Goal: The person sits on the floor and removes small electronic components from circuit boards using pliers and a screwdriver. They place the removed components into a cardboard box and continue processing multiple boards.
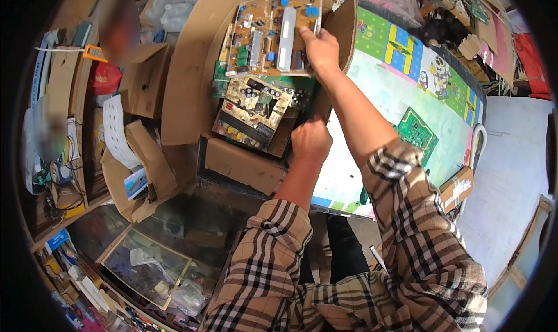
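Note:
My right hand (321,48) grips the right edge of a large brown circuit board (268,32), thumb on top. Silver heat sinks, blue parts and green capacitors stand on that board, which is tilted over an open cardboard box (244,164). My left hand (312,140) is closed at the near right corner of the box, its fingers curled round the cardboard edge and partly hidden. Inside the box lies a smaller tan circuit board (256,108) with a dark heat sink, and green boards show beneath and beside it.
The box stands at the left of a table (360,140) with a colourful printed cover. On it, at the right, are a green circuit board (417,133) and a small brown carton (457,188). Another open carton (142,172) and crowded shelves are at the left.

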Available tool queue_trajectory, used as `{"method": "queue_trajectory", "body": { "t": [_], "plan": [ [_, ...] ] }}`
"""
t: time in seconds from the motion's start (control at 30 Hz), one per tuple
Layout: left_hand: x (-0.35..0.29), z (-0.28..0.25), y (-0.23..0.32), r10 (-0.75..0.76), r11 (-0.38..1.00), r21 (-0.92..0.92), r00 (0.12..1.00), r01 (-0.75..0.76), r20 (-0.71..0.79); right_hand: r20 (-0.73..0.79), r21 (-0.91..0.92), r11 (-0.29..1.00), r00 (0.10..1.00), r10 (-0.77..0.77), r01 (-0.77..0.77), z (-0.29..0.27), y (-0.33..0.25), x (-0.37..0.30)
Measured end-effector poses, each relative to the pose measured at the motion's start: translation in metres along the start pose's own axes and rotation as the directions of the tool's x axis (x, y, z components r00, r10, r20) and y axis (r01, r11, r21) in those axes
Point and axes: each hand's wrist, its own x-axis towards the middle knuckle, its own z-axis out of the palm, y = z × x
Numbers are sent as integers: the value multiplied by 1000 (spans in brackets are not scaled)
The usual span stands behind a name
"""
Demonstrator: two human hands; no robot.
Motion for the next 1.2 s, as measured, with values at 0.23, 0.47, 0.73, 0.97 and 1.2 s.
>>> {"method": "queue_trajectory", "body": {
  "t": [0.23, 0.47, 0.73, 0.97, 1.2],
  "plan": [
    [-1, 7, 1, 56, 998, -12, 993, -57, -99, 88, -673, 738, 985, 148, -51, -7, 0, 11],
    [5, 11, 10, -11, 992, 124, 987, -9, 157, 166, -560, 728, 914, -369, 395, -47, -16, -70],
    [3, 2, 19, -16, 978, 207, 1000, 21, -27, -201, -30, 998, 978, 55, -62, -165, 176, -197],
    [-18, 3, 49, 118, 970, 244, 918, -24, -379, -478, -464, 703, 821, 313, -539, -337, 348, -233],
    [-74, 117, 108, 239, 970, -46, 970, -237, 47, -514, -417, 687, 778, 362, -595, -390, 379, -185]
  ]
}}
